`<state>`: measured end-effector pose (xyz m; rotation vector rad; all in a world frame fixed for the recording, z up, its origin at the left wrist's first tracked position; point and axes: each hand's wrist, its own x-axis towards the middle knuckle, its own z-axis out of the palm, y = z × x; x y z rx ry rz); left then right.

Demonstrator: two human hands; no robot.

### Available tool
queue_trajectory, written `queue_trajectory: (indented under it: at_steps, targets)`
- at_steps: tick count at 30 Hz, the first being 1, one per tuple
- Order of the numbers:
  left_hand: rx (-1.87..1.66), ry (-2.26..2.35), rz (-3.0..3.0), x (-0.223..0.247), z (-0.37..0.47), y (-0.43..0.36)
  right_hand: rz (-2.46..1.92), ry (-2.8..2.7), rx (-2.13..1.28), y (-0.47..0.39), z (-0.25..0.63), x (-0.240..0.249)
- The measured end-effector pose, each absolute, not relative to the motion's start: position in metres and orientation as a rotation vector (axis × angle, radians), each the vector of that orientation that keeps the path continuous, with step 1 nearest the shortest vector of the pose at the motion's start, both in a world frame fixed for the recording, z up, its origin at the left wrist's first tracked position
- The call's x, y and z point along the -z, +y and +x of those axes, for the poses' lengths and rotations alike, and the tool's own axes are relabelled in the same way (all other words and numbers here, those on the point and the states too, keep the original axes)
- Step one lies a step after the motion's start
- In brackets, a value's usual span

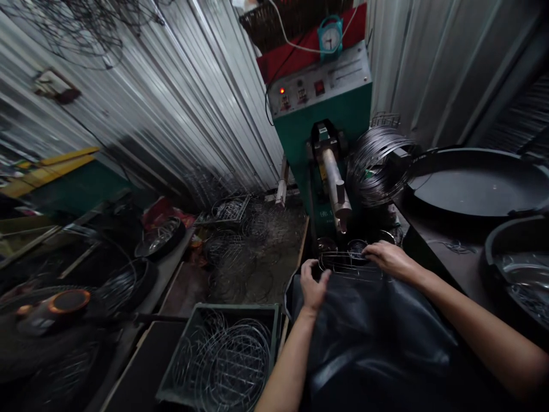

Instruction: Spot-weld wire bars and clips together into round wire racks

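Observation:
A round wire rack point(349, 265) of thin metal rods lies between my two hands, just above the dark apron point(377, 326) over my lap. My left hand point(313, 289) is at the rack's left end, fingers curled at its rim and thumb raised. My right hand point(392, 260) grips the right end with its fingertips. Directly ahead, the green machine point(295, 137) carries a thick metal electrode arm point(337, 186) that points down toward the rack. Small round parts beneath the arm are partly hidden in shadow.
A green crate point(277, 312) of wire racks stands at lower left, with more wire pieces on the floor beyond. Right of the machine are a wire coil point(380, 166), a large black pan point(480, 183) and a black tub point(493, 252) of metal parts.

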<state>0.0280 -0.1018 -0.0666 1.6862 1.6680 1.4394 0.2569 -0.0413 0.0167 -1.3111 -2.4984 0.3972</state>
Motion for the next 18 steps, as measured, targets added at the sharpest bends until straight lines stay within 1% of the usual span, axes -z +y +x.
queue_trajectory:
  at_steps: [3, 5, 7, 11, 15, 18]
  targets:
    - [-1.151, 1.662, 2.326, 0.048, 0.029, -0.112, -1.225, -2.55, -0.348, -0.047, 0.252, -0.012]
    - [-0.961, 1.609, 2.534, 0.04, 0.035, -0.113, -1.175, -2.571, -0.312, -0.05, 0.25, -0.011]
    - [-0.907, 1.592, 2.597, 0.038, 0.042, -0.111, -1.153, -2.576, -0.288, -0.052, 0.251, -0.01]
    - [-0.94, 1.579, 2.613, 0.042, 0.052, -0.109, -1.119, -2.556, -0.287, -0.054, 0.257, -0.008]
    - [-0.882, 1.615, 2.627, 0.041, 0.056, -0.111, -1.138, -2.477, -0.312, -0.063, 0.26, -0.009]
    - [-0.85, 1.594, 2.672, 0.037, 0.059, -0.112, -1.119, -2.405, -0.259, -0.077, 0.258, -0.012]
